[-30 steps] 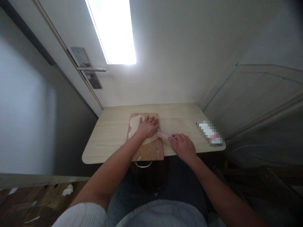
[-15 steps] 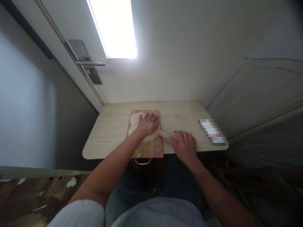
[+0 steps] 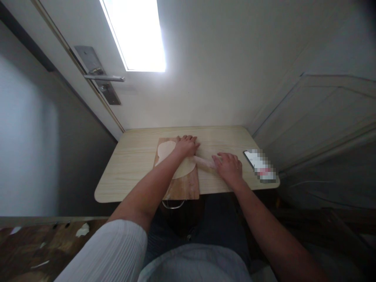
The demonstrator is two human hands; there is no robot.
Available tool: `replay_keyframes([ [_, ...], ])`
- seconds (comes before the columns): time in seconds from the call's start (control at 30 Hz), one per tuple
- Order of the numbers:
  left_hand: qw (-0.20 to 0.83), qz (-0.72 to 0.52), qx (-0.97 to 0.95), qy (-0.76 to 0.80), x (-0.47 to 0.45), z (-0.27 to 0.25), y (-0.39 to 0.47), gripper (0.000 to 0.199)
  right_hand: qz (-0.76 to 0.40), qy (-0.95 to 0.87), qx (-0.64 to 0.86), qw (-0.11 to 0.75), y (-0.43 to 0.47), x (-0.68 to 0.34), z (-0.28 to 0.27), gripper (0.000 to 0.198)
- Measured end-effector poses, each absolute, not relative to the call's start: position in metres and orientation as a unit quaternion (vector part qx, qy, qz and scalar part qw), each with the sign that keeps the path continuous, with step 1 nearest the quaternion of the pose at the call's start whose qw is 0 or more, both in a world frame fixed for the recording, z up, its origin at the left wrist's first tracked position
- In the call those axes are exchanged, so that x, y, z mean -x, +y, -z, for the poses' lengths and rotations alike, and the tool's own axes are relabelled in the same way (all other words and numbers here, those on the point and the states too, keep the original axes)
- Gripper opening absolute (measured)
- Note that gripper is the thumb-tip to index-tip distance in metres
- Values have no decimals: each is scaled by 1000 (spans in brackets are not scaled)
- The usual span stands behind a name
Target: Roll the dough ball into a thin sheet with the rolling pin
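A flat sheet of pale dough (image 3: 185, 167) lies on a wooden cutting board (image 3: 183, 188). My left hand (image 3: 188, 146) is over the upper right part of the board, its fingers stretched and spread past the dough. From beneath that hand a pale rolling pin (image 3: 204, 161) slants right and down, off the board's side. My right hand (image 3: 229, 166) is closed over the pin's right end, with the thumb toward the board. Whether the pin runs on under my left palm is hidden.
The board sits on a small light-wood table (image 3: 126, 164) with rounded corners, against a white door with a metal handle (image 3: 104, 78). At the table's right lies a phone (image 3: 260, 166), partly blurred. Below the front edge shows a curved metal handle (image 3: 173, 205).
Both hands have moved a little away from me, toward the table's far side. The rolling pin's visible part has shifted slightly up with them. The whole view has tilted a little.
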State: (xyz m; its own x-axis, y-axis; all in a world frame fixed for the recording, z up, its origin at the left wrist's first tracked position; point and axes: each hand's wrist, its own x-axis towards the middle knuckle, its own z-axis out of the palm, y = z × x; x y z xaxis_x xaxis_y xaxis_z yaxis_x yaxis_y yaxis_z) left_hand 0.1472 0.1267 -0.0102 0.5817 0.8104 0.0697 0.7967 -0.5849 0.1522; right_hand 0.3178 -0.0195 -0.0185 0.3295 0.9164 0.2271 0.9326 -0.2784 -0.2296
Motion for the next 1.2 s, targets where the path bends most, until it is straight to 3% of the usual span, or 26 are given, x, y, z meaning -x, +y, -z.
replay_keyframes([
  [0.23, 60, -53, -928, 363, -133, 12, 112, 54, -23, -691, 695, 196, -65, -297, 28, 37],
  [0.47, 50, -131, -933, 332, -108, 0, 81, 50, -86, -696, 685, 198, -101, -269, 32, 30],
  [0.7, 29, -210, -808, 549, -74, 3, 21, 55, -146, -657, 706, 221, -104, -267, 29, 28],
  [0.93, 12, -108, -836, 538, -42, 31, -13, 65, -166, -646, 713, 218, -100, -271, 23, 28],
  [1.2, 51, -64, -900, 428, 7, 13, 24, 69, -147, -675, 693, 204, -114, -257, 28, 33],
])
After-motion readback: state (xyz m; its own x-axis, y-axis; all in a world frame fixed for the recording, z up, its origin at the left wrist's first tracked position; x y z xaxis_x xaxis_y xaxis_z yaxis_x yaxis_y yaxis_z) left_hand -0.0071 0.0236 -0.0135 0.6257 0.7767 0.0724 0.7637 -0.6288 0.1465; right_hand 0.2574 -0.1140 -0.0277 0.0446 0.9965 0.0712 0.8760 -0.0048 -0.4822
